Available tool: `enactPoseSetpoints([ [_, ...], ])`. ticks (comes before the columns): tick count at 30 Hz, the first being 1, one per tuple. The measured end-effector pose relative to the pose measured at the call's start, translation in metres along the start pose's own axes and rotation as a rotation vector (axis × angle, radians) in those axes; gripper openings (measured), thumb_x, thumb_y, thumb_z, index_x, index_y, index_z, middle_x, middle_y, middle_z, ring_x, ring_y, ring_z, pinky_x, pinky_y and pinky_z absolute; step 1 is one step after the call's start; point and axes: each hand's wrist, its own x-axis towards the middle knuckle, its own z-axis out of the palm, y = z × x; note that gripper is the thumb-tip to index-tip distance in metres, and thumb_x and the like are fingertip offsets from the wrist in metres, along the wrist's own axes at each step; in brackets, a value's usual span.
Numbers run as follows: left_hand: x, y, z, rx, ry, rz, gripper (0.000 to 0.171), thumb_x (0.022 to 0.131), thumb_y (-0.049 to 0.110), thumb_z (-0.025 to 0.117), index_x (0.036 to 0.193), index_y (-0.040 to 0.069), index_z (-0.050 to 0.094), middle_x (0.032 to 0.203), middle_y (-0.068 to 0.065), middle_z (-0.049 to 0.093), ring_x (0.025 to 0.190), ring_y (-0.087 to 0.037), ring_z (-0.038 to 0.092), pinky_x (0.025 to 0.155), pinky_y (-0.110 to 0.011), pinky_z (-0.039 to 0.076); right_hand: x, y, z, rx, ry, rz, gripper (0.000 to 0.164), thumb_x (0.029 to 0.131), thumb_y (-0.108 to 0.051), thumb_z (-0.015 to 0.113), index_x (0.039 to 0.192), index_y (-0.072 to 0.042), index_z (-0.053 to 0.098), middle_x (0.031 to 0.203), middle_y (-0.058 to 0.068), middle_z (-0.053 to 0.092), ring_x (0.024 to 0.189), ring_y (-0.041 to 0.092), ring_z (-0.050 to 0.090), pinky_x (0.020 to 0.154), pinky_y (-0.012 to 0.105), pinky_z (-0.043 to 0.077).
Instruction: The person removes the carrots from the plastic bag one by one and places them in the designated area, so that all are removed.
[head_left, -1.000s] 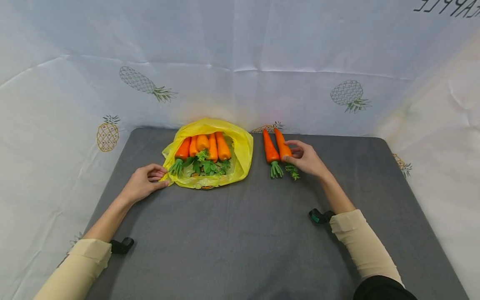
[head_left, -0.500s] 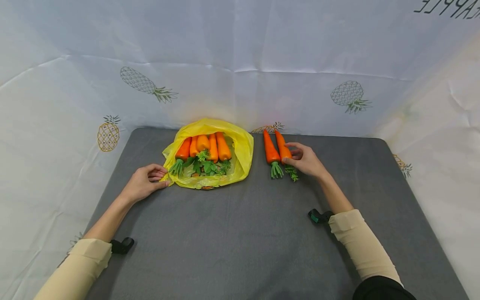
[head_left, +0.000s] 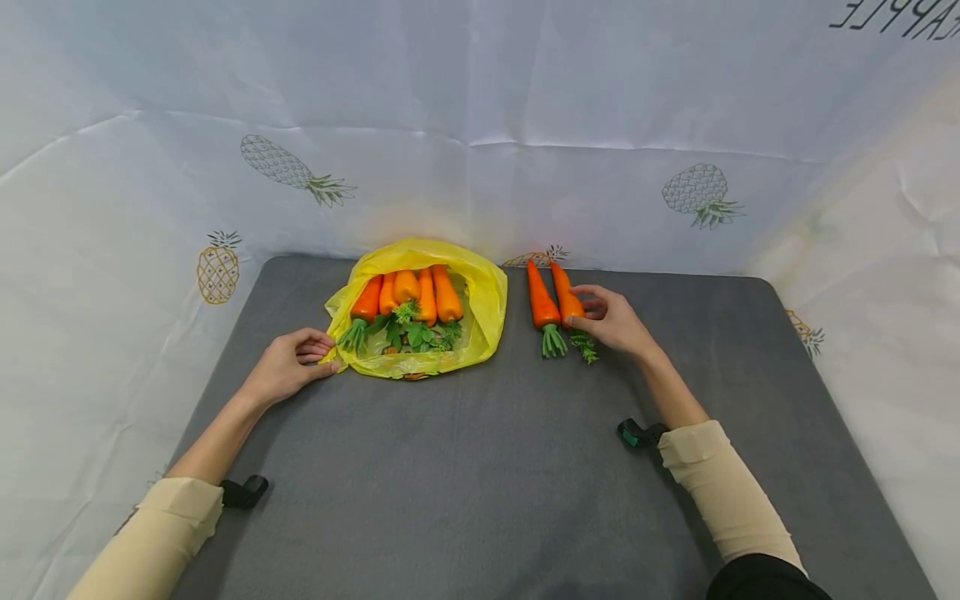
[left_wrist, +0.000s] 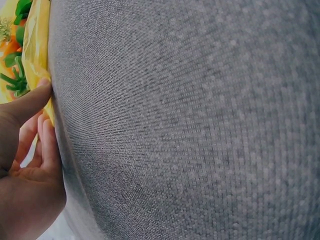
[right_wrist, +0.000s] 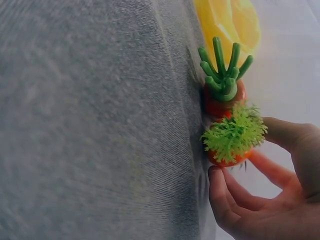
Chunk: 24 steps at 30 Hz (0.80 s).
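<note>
A yellow plastic bag [head_left: 491, 312] lies with its mouth toward me, several orange carrots [head_left: 447, 293] and green leaves [head_left: 420, 335] showing inside. At its left corner, my left hand [head_left: 288, 367] pinches the bag's edge between thumb and fingers; the left wrist view has the thumb on the yellow film [left_wrist: 37, 55]. To the right of the bag, two carrots lie side by side. My right hand [head_left: 611, 321] holds the right one, a carrot with feathery leaves [right_wrist: 235, 132], thumb and fingers on its sides near the top. Its neighbour is a carrot with stubby green stems [head_left: 542, 298].
The grey cloth-covered table [head_left: 450, 483] stretches toward me from the bag and carrots. Right behind its far edge hangs a white curtain [head_left: 480, 192] with pineapple prints. A black wrist camera mount [head_left: 245, 492] sits at each forearm, close over the table.
The feathery-leaved carrot has shifted very slightly toward me under my right hand. My left hand and the yellow bag have stayed in place.
</note>
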Motion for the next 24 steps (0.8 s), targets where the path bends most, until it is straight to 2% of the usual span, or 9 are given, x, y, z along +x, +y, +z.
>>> enactPoseSetpoints([
  [8,0.000,0.001,-0.001,0.007,-0.012,-0.023,0.044,0.096,0.018,0.085,0.130,-0.005,0.068,0.124,-0.024,0.072,0.101,-0.002,0.064,0.085,-0.002,0.050,-0.001,-0.005,-0.006,0.023,0.019,0.017,0.059,0.107,-0.024,0.072,0.160,-0.008,0.051,0.151,0.031,0.059,0.133,0.051,0.064,0.107,0.066,0.057],
  [14,0.000,0.002,-0.001,0.002,-0.003,-0.014,0.045,0.095,0.017,0.086,0.130,-0.005,0.068,0.122,-0.024,0.072,0.102,-0.008,0.066,0.084,-0.004,0.052,0.002,-0.010,-0.007,0.014,0.048,-0.010,0.058,0.107,-0.023,0.072,0.158,-0.006,0.052,0.152,0.029,0.059,0.133,0.050,0.064,0.106,0.065,0.057],
  [20,0.000,0.002,-0.001,-0.005,-0.010,-0.004,0.045,0.095,0.016,0.086,0.130,-0.005,0.068,0.123,-0.025,0.072,0.104,-0.010,0.067,0.085,-0.005,0.052,0.004,-0.026,-0.007,0.016,0.079,-0.034,0.056,0.106,-0.025,0.073,0.156,-0.009,0.055,0.147,0.027,0.064,0.130,0.047,0.067,0.105,0.064,0.058],
  [24,0.000,0.001,-0.001,-0.012,-0.008,-0.006,0.044,0.095,0.017,0.086,0.129,-0.005,0.068,0.122,-0.025,0.072,0.101,-0.003,0.066,0.084,-0.003,0.051,0.005,-0.040,-0.004,0.018,0.070,-0.061,0.057,0.105,-0.028,0.074,0.156,-0.010,0.056,0.149,0.027,0.062,0.129,0.046,0.067,0.105,0.064,0.057],
])
